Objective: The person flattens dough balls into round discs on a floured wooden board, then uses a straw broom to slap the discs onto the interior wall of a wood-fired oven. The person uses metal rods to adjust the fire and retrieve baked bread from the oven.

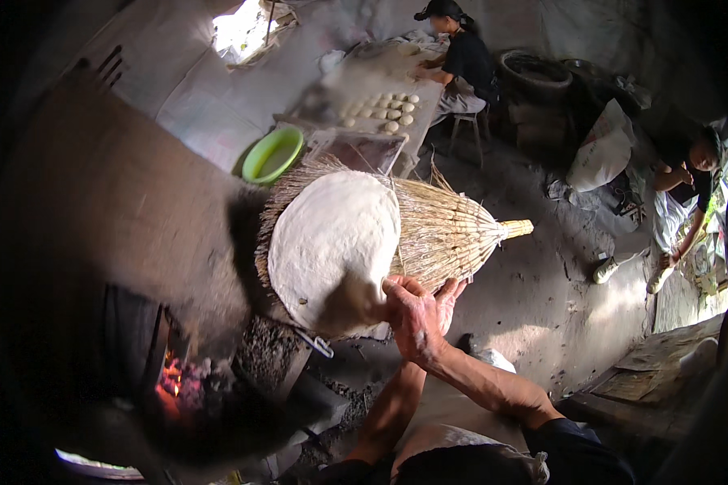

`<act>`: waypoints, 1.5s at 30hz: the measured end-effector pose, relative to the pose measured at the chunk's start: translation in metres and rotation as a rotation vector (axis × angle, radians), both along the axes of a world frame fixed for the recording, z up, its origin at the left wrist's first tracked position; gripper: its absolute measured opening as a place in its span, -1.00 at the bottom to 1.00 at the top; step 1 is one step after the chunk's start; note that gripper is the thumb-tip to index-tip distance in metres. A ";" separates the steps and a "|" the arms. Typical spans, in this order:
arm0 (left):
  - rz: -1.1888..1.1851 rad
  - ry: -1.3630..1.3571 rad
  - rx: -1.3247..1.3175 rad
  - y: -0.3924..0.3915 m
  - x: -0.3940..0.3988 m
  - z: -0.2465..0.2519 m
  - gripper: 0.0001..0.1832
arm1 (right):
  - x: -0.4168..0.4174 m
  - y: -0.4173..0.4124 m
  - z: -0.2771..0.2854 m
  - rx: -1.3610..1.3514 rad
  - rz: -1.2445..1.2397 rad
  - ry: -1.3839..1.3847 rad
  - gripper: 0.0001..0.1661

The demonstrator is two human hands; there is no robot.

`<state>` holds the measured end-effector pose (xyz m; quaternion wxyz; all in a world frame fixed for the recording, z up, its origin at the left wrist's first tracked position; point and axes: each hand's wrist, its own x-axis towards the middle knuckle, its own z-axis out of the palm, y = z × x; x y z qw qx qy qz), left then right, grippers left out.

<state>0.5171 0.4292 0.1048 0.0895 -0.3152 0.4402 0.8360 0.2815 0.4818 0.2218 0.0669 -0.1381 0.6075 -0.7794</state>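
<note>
A large round sheet of pale dough (333, 242) lies over the wide end of a straw broom (443, 227), whose bound handle points right. My right hand (415, 318) crosses over my left wrist and pinches the dough's near right edge between thumb and fingers. Partly hidden behind it, my left hand (447, 308) bears the broom at its near edge, fingers turned up along the straw. A small dark spot marks the dough near its lower rim, and a shadow falls across that part.
Left stands a large earthen oven (151, 212); embers (171, 379) glow below it. Beyond are a green basin (273, 154) and a table (424, 115) with several dough balls (391, 112). One person (467, 66) sits working there; another person (685, 194) sits far right near a white sack (603, 148).
</note>
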 end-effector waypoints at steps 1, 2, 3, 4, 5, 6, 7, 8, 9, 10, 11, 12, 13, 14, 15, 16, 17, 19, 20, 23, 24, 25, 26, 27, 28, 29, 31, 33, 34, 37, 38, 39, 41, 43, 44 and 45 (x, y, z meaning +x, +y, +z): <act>0.006 0.011 -0.004 -0.002 0.020 -0.002 -0.54 | 0.023 0.005 -0.004 0.011 0.013 0.014 -0.75; 0.002 0.031 -0.008 -0.003 0.033 -0.005 -0.54 | 0.043 0.017 -0.007 0.009 0.035 -0.027 -0.75; 0.008 0.048 -0.017 -0.007 0.044 -0.006 -0.53 | 0.064 0.024 -0.008 0.010 0.063 -0.074 -0.75; 0.019 0.082 -0.016 -0.006 0.044 -0.009 -0.53 | 0.081 0.031 -0.010 0.029 0.089 -0.097 -0.74; 0.014 0.107 -0.004 -0.003 0.049 -0.012 -0.53 | 0.107 0.038 -0.019 0.155 0.002 0.059 -0.75; 0.003 0.143 0.014 0.001 0.043 -0.015 -0.52 | 0.131 0.039 -0.018 0.048 -0.045 -0.043 -0.76; -0.003 0.178 0.030 0.006 0.037 -0.016 -0.52 | 0.149 0.038 -0.012 -0.028 -0.056 -0.079 -0.76; 0.000 0.205 0.038 0.010 0.033 -0.016 -0.51 | 0.169 0.036 -0.007 -0.110 -0.061 -0.117 -0.74; 0.007 0.232 0.053 0.013 0.030 -0.016 -0.51 | 0.181 0.032 -0.003 -0.157 -0.015 -0.203 -0.75; 0.009 0.257 0.065 0.017 0.026 -0.015 -0.51 | 0.187 0.031 0.003 -0.196 0.049 -0.317 -0.76; 0.015 0.270 0.068 0.015 0.021 -0.008 -0.50 | 0.184 0.027 0.014 -0.211 0.147 -0.440 -0.76; 0.024 0.282 0.073 0.018 0.021 -0.006 -0.50 | 0.187 0.030 0.020 -0.185 0.218 -0.519 -0.76; 0.036 0.293 0.071 0.017 0.023 -0.003 -0.50 | 0.190 0.038 0.028 -0.051 0.304 -0.582 -0.78; 0.052 0.294 0.066 0.017 0.028 -0.001 -0.49 | 0.198 0.046 0.042 0.087 0.275 -0.284 -0.82; 0.057 0.298 0.066 0.021 0.030 0.002 -0.49 | 0.202 0.053 0.032 0.295 0.144 0.127 -0.69; 0.065 0.301 0.061 0.023 0.032 0.005 -0.48 | 0.207 0.050 0.025 0.205 0.082 0.077 -0.75; 0.063 0.309 0.078 0.031 0.028 0.001 -0.48 | 0.207 0.052 0.015 0.135 0.005 0.029 -0.79; 0.067 0.303 0.084 0.043 0.028 -0.008 -0.47 | 0.197 0.050 0.009 -0.062 0.126 -0.209 -0.78; 0.077 0.295 0.085 0.048 0.035 -0.010 -0.47 | 0.192 0.047 0.010 -0.179 0.182 -0.350 -0.77; 0.104 0.225 0.043 0.056 0.061 -0.004 -0.46 | 0.169 0.053 0.009 -0.196 0.367 -0.669 -0.74; 0.113 0.193 0.022 0.057 0.072 0.004 -0.45 | 0.169 0.064 0.013 -0.180 0.399 -0.586 -0.73; 0.098 0.146 0.024 0.063 0.074 0.035 -0.45 | 0.156 0.076 -0.014 0.220 0.302 -0.148 -0.77; 0.063 0.093 -0.057 0.073 0.074 0.048 -0.45 | 0.151 0.088 -0.014 0.422 0.200 -0.018 -0.78; 0.109 0.050 -0.105 0.076 0.087 0.050 -0.45 | 0.157 0.089 -0.005 0.582 0.148 0.101 -0.80; 0.125 0.030 -0.130 0.083 0.090 0.043 -0.46 | 0.152 0.090 -0.014 0.335 0.181 -0.034 -0.79; 0.182 0.051 -0.086 0.087 0.094 0.005 -0.48 | 0.145 0.088 -0.027 0.086 0.208 -0.169 -0.77; 0.219 0.039 -0.036 0.093 0.102 -0.012 -0.52 | 0.128 0.081 -0.041 -0.111 0.361 -0.193 -0.77; 0.171 0.004 -0.016 0.093 0.109 -0.003 -0.57 | 0.112 0.079 -0.046 -0.187 0.488 -0.344 -0.74; 0.185 0.035 -0.030 0.103 0.091 0.043 -0.62 | 0.100 0.079 -0.061 -0.139 0.502 -0.392 -0.73; 0.228 -0.055 -0.111 0.107 0.113 0.068 -0.63 | 0.100 0.076 -0.032 0.228 0.422 -0.076 -0.74; 0.235 -0.039 -0.100 0.107 0.121 0.064 -0.61 | 0.101 0.074 -0.031 0.164 0.408 -0.095 -0.73; 0.203 -0.008 -0.199 0.109 0.125 0.071 -0.59 | 0.101 0.070 -0.029 0.099 0.389 -0.112 -0.72; 0.152 0.027 -0.343 0.111 0.139 0.085 -0.57 | 0.101 0.052 -0.037 -0.230 0.533 -0.201 -0.60; 0.125 0.013 -0.385 0.105 0.160 0.081 -0.53 | 0.099 0.030 -0.046 -0.434 0.652 -0.244 -0.55; 0.115 0.011 -0.419 0.103 0.172 0.080 -0.52 | 0.097 0.017 -0.053 -0.358 0.634 -0.176 -0.56; 0.104 0.009 -0.450 0.101 0.181 0.080 -0.52 | 0.093 0.008 -0.063 -0.143 0.568 -0.049 -0.56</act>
